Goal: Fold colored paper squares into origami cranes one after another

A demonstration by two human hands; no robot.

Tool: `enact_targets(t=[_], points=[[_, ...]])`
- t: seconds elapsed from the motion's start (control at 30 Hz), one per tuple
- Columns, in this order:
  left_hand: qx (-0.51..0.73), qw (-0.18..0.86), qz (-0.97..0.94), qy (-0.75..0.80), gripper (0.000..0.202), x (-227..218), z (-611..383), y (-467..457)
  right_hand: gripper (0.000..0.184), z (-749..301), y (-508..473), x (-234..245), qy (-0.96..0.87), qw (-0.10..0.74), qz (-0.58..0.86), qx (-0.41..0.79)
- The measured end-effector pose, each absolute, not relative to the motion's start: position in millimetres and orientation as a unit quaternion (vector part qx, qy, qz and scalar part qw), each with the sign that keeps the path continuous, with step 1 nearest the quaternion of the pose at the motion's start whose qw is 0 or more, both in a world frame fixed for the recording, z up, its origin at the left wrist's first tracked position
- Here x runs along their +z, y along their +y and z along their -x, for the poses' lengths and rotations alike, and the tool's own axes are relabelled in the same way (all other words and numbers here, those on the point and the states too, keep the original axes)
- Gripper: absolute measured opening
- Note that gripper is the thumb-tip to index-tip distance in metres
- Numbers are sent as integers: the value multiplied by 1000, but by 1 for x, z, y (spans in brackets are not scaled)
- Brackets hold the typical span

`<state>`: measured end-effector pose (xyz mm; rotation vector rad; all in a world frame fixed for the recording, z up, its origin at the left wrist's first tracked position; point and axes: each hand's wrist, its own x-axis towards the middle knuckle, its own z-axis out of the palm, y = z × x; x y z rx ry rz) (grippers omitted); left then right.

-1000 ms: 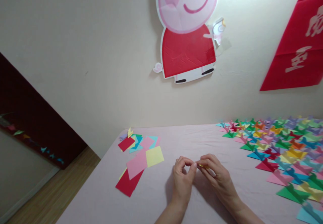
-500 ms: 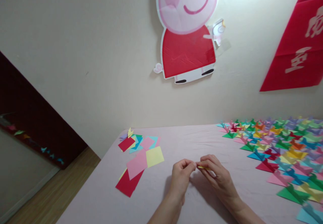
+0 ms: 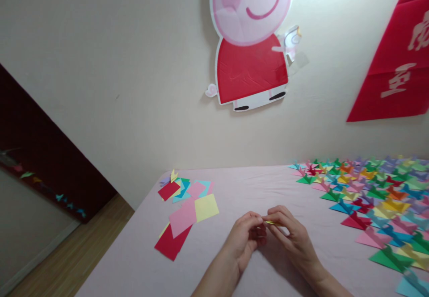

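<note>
A small piece of folded yellow paper (image 3: 273,223) is pinched between the fingertips of my right hand (image 3: 293,239), just above the pink tablecloth (image 3: 254,190). My left hand (image 3: 246,239) meets it from the other side, thumb and forefinger closed at the paper's left end. Most of the paper is hidden by my fingers, so its folded shape does not show. The other fingers of my left hand curl beneath the pinch.
Left of my hands lie loose paper squares: pink (image 3: 182,219), yellow (image 3: 206,207) and red (image 3: 172,242). A folded yellow paper figure (image 3: 174,175) stands behind them. Rows of colourful folded paper birds (image 3: 372,216) cover the table's right side, with the wall (image 3: 150,87) behind.
My left hand has turned and shifted slightly right, its lower fingers now showing under the paper. My right hand keeps its pinch. The whole view has shifted slightly.
</note>
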<state>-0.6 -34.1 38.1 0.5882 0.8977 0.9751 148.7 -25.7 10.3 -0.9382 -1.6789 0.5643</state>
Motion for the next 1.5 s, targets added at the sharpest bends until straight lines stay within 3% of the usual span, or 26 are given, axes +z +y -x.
enact_targets(t=[0.1,0.2,0.4,0.5,0.87,1.03,1.23,1.5], points=[[437,775,-266,371,30,35,2,-32,20,-147,-26,12,-679,550,399,279],[441,731,-339,396,24,34,2,-30,24,-146,-25,13,-646,556,411,323],[467,415,-610,488,6,40,2,-36,31,-145,-23,10,-599,553,438,378],[457,351,-639,509,5,37,1,-39,32,-145,-22,11,-584,551,435,406],[447,309,-651,530,10,32,-6,-45,38,-138,-25,7,-531,545,424,491],[457,333,-625,538,3,26,-7,-44,35,-137,-26,9,-522,541,416,511],[484,408,-575,519,12,12,-6,-36,35,-137,-26,15,-526,535,411,518],[507,430,-544,512,16,14,0,-30,46,-134,-25,10,-446,570,426,544]])
